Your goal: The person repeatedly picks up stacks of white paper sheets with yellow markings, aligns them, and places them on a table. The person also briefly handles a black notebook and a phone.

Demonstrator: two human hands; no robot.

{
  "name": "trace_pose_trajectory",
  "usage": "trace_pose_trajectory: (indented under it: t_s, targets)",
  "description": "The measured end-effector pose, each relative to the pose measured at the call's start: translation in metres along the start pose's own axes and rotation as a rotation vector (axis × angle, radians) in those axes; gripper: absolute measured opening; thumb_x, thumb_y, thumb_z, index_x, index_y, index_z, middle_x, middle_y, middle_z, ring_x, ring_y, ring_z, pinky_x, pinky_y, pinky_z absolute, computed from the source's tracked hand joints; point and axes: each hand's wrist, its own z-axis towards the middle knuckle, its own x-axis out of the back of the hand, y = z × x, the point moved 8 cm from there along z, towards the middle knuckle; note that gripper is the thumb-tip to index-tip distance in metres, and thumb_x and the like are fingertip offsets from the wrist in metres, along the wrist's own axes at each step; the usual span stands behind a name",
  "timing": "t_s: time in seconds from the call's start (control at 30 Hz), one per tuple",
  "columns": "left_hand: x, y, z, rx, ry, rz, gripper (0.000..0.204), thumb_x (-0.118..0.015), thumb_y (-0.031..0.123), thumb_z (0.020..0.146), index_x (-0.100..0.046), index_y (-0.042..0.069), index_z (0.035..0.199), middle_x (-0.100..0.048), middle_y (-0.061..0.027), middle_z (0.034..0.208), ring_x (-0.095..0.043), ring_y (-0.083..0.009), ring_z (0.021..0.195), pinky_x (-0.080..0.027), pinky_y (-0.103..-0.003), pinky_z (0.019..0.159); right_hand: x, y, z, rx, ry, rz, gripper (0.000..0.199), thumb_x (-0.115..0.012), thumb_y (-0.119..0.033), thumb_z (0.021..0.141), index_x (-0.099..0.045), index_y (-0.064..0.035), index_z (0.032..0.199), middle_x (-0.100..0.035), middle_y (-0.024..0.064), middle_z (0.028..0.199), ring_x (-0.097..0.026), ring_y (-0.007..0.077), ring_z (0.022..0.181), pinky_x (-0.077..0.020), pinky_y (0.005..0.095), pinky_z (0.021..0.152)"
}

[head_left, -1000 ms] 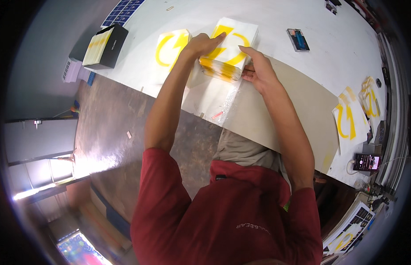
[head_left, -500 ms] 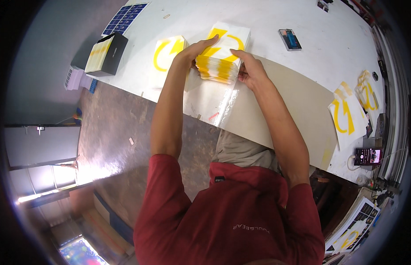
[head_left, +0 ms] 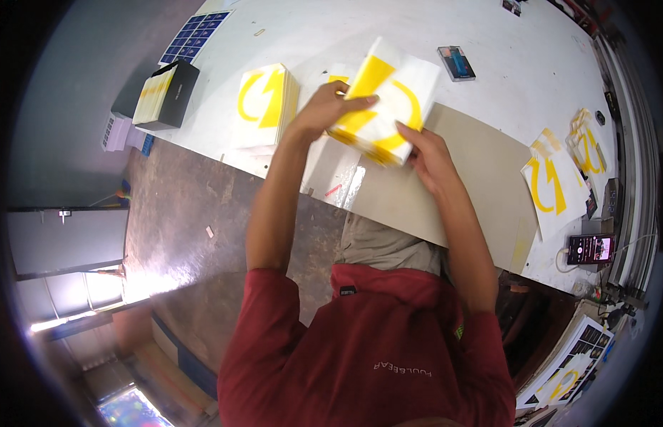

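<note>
I hold a thick stack of white cards with a yellow emblem (head_left: 388, 99) above the white table (head_left: 488, 43). My left hand (head_left: 324, 107) grips the stack's near left edge, thumb on top. At the stack's lower right corner, my right hand (head_left: 427, 153) closes on it. The stack is lifted and tilted over a clear plastic sleeve (head_left: 335, 171) and a beige board (head_left: 467, 185). Another stack of the same yellow-printed cards (head_left: 264, 96) lies just to the left.
A black box holding cards (head_left: 164, 92) and a sheet of blue stickers (head_left: 196, 32) lie at far left. A lighter on a small card (head_left: 456, 62) sits beyond the stack. Loose yellow-printed sheets (head_left: 552, 188) and a phone (head_left: 591, 249) are at right.
The stack has been raised off the table and tilted up toward me, with both hands still gripping it. The clear sleeve under it is now uncovered.
</note>
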Motion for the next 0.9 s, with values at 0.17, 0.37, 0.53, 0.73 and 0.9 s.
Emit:
trace_pose_trajectory:
  t_s: [0.17, 0.37, 0.53, 0.73, 0.9]
  targets:
    - [-0.086, -0.016, -0.018, -0.091, -0.121, -0.155, 0.069, -0.091, 0.038, 0.079, -0.059, -0.011, 0.116, -0.071, -0.0191, 0.1, -0.071, -0.0195, 0.087, -0.056, -0.029, 0.073, 0.057, -0.002, -0.059, 0.105, 0.063, 0.223, 0.051, -0.078, -0.015, 0.091, -0.056, 0.0107, 0.13, -0.067, 0.0148, 0.123, -0.064, 0.0214, 0.116, -0.0499, 0.0345, 0.102]
    - [-0.129, -0.038, -0.018, -0.061, -0.197, 0.378, 0.076, -0.072, 0.065, 0.086, -0.071, -0.01, 0.101, -0.073, -0.0222, 0.09, -0.073, -0.0276, 0.083, -0.057, -0.036, 0.073, 0.123, 0.002, -0.11, 0.091, 0.268, 0.118, 0.039, -0.075, -0.005, 0.093, -0.057, 0.0107, 0.124, -0.071, 0.0177, 0.116, -0.071, 0.0199, 0.1, -0.0558, 0.0307, 0.092]
    - [-0.019, -0.014, -0.004, -0.259, 0.606, 0.761, 0.069, -0.073, 0.061, 0.086, -0.072, -0.006, 0.105, -0.073, -0.0237, 0.1, -0.072, -0.0378, 0.096, -0.057, -0.046, 0.081, 0.141, 0.001, -0.132, 0.099, 0.338, 0.031, 0.038, -0.076, -0.005, 0.092, -0.057, 0.0095, 0.121, -0.071, 0.0186, 0.113, -0.071, 0.0185, 0.099, -0.055, 0.03, 0.093]
    - [0.045, -0.053, 0.025, 0.141, 0.643, 0.895, 0.093, -0.088, 0.06, 0.068, -0.058, -0.01, 0.123, -0.064, -0.0273, 0.121, -0.066, -0.0422, 0.108, -0.057, -0.045, 0.089, 0.132, 0.0, -0.136, 0.112, 0.32, 0.082, 0.041, -0.077, -0.006, 0.092, -0.055, 0.0097, 0.122, -0.071, 0.018, 0.111, -0.071, 0.0182, 0.098, -0.0551, 0.0296, 0.092]
    - [0.042, -0.058, 0.033, 0.124, 0.57, 0.738, 0.076, -0.093, 0.049, 0.066, -0.064, -0.006, 0.11, -0.073, -0.0238, 0.101, -0.073, -0.0351, 0.092, -0.058, -0.041, 0.081, 0.136, 0.001, -0.137, 0.122, 0.319, 0.086, 0.044, -0.077, -0.007, 0.092, -0.054, 0.0108, 0.124, -0.071, 0.0182, 0.111, -0.07, 0.0181, 0.098, -0.0552, 0.0294, 0.091]
